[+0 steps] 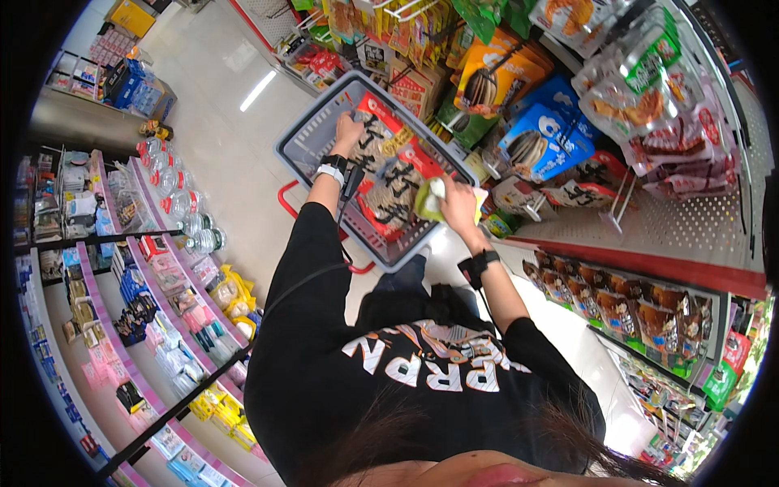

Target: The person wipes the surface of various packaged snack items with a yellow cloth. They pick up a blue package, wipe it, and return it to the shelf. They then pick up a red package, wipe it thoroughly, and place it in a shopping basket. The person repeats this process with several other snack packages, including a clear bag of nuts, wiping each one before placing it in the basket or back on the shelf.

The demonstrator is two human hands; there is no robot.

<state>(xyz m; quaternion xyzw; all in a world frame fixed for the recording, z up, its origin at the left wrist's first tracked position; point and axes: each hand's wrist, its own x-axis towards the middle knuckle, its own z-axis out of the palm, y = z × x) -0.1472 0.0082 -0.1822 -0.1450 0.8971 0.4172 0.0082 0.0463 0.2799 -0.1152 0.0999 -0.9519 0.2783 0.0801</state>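
Observation:
A grey plastic shopping basket (292, 131) with red handles is in front of me, tilted in the view. Inside lie two red snack packets with clear windows and dark lettering: an upper packet (380, 137) and a lower packet (392, 192). My left hand (349, 135) reaches into the basket, its fingers curled at the left edge of the upper packet; the fingertips are partly hidden. Over the basket's right side, my right hand (457, 204) grips a soft green-and-white cloth (432, 199). Black bands circle both wrists, with a white band also on the left.
Hanging orange snack bags (490, 76) and blue snack bags (544, 143) are close to the basket's right. A red-edged shelf (669, 265) juts out at right. Water bottles (182, 204) line the floor by the left shelving (115, 304). A thin cable (298, 277) runs along my left arm.

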